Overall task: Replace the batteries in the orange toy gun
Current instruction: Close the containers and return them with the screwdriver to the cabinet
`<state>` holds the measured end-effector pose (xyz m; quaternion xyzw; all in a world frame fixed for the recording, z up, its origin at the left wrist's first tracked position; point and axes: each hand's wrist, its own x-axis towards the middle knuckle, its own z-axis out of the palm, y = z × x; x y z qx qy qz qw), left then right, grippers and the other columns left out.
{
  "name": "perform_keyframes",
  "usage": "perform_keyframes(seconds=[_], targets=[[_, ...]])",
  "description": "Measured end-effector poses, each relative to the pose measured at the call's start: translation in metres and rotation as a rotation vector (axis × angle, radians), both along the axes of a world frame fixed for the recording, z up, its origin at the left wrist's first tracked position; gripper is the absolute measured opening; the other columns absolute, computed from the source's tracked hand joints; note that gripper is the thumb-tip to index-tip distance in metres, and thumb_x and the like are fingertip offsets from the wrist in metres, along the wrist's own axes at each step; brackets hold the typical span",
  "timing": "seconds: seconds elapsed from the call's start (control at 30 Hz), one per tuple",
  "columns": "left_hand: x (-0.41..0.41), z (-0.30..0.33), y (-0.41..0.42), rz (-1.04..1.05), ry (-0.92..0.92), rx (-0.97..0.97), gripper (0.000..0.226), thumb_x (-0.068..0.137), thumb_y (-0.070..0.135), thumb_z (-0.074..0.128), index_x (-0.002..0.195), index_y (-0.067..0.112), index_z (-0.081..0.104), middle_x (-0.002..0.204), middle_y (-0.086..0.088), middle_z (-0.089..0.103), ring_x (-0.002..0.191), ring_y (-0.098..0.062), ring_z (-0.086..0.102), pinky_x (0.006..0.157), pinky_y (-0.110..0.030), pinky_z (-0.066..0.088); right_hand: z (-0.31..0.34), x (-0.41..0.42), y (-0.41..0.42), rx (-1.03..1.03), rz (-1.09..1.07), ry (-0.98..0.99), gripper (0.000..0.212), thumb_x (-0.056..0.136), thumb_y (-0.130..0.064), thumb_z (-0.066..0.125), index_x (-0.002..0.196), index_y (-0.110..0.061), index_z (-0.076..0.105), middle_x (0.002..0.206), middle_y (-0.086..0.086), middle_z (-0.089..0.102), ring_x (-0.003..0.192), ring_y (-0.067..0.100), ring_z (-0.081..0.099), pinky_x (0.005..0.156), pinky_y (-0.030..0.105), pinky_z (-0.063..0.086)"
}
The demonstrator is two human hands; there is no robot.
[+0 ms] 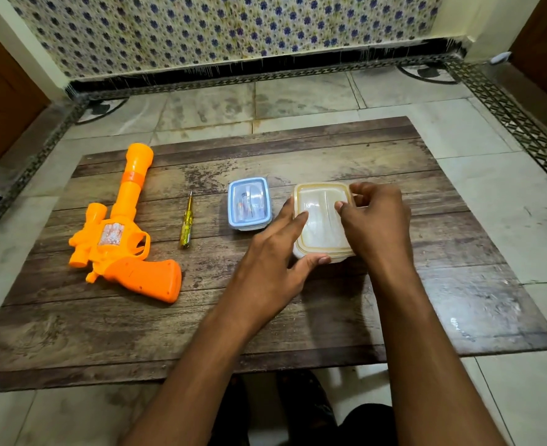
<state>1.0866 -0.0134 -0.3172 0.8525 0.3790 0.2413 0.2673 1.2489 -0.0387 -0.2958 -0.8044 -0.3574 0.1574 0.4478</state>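
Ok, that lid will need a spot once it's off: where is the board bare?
Bare: the near strip of the board below the toy gun, and the right end beyond the right hand. Crowded: the middle row, from screwdriver through blue-lidded box to cream-lidded box.

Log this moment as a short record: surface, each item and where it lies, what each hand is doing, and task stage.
surface: wooden board on a tiled floor
toy gun: lying flat at the left, untouched
screwdriver: right of the gun, untouched
blue-lidded box: centre, lid on
cream-lidded box: right of the blue one, lid on
left hand: grips the cream box's left and near edges
right hand: fingers on the lid's right side
stage: gun not yet opened
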Motion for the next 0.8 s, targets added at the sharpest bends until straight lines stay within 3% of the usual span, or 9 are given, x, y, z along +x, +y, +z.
perform_keyframes(seconds=[0.1, 0.23, 0.37, 0.43, 0.5, 0.6, 0.7, 0.8], targets=[[-0.001, 0.001, -0.002, 0.02, 0.017, -0.008, 0.073, 0.085, 0.034, 0.078, 0.148, 0.012, 0.049, 0.16, -0.006, 0.038, 0.149, -0.011, 0.031, 0.121, -0.022, 0.024, -0.003, 0.0, 0.001, -0.021, 0.013, 0.003, 0.039, 0.089, -0.017, 0.072, 0.126, -0.009, 0.07, 0.115, 0.013, 0.075, 0.109, 0.029, 0.07, 0.095, 0.039, 0.057], [-0.001, 0.002, -0.006, 0.036, 0.011, -0.034, 0.07, 0.086, 0.03, 0.078, 0.148, 0.013, 0.049, 0.158, -0.006, 0.04, 0.145, -0.002, 0.027, 0.119, -0.026, 0.029, -0.002, -0.002, 0.0, -0.05, 0.047, 0.007, 0.036, 0.088, -0.015, 0.073, 0.123, -0.009, 0.072, 0.112, 0.012, 0.076, 0.104, 0.025, 0.071, 0.084, 0.026, 0.053], [-0.002, 0.001, -0.006, 0.043, -0.039, -0.149, 0.069, 0.086, 0.021, 0.079, 0.148, 0.015, 0.049, 0.158, -0.002, 0.04, 0.142, 0.004, 0.024, 0.119, -0.03, 0.034, -0.002, -0.003, -0.002, -0.07, 0.074, -0.033, 0.023, 0.086, -0.014, 0.073, 0.108, -0.009, 0.077, 0.098, 0.012, 0.078, 0.095, 0.027, 0.071, 0.082, 0.036, 0.059], [-0.002, 0.001, -0.004, 0.037, -0.04, -0.163, 0.071, 0.084, 0.021, 0.08, 0.148, 0.017, 0.049, 0.158, 0.002, 0.038, 0.144, 0.004, 0.024, 0.12, -0.032, 0.034, -0.002, -0.002, -0.002, -0.094, 0.093, -0.06, 0.02, 0.087, -0.015, 0.073, 0.105, -0.008, 0.078, 0.094, 0.012, 0.077, 0.092, 0.027, 0.07, 0.079, 0.033, 0.057], [-0.002, 0.001, -0.002, 0.045, -0.006, -0.15, 0.073, 0.085, 0.031, 0.079, 0.149, 0.018, 0.047, 0.157, 0.007, 0.035, 0.145, 0.003, 0.023, 0.121, -0.027, 0.029, -0.003, 0.001, -0.003, -0.114, 0.108, -0.067, 0.021, 0.088, -0.015, 0.073, 0.107, -0.007, 0.077, 0.1, 0.012, 0.077, 0.097, 0.028, 0.07, 0.082, 0.033, 0.056], [0.0, 0.003, 0.0, 0.077, 0.047, -0.155, 0.072, 0.093, 0.053, 0.062, 0.153, 0.018, 0.042, 0.16, 0.004, 0.034, 0.15, -0.007, 0.025, 0.122, -0.03, 0.027, -0.004, 0.006, -0.002, -0.133, 0.156, -0.028, 0.024, 0.09, -0.013, 0.069, 0.112, -0.004, 0.076, 0.116, 0.013, 0.075, 0.108, 0.03, 0.068, 0.092, 0.041, 0.057], [0.007, 0.008, 0.003, 0.107, 0.099, -0.122, 0.055, 0.103, 0.039, 0.051, 0.152, 0.015, 0.042, 0.155, 0.0, 0.046, 0.144, -0.015, 0.038, 0.112, -0.018, 0.027, -0.007, 0.013, -0.003, -0.179, 0.245, 0.04, 0.034, 0.092, -0.011, 0.066, 0.125, -0.004, 0.069, 0.134, 0.008, 0.068, 0.12, 0.026, 0.064, 0.097, 0.037, 0.054], [0.013, 0.012, 0.003, 0.127, 0.194, -0.076, 0.052, 0.107, 0.031, 0.043, 0.155, 0.012, 0.037, 0.152, -0.006, 0.049, 0.137, -0.021, 0.045, 0.108, -0.028, 0.036, -0.007, 0.021, -0.006, -0.221, 0.369, 0.12, 0.047, 0.092, -0.013, 0.071, 0.137, -0.007, 0.061, 0.15, 0.002, 0.055, 0.136, 0.019, 0.053, 0.106, 0.036, 0.047]])
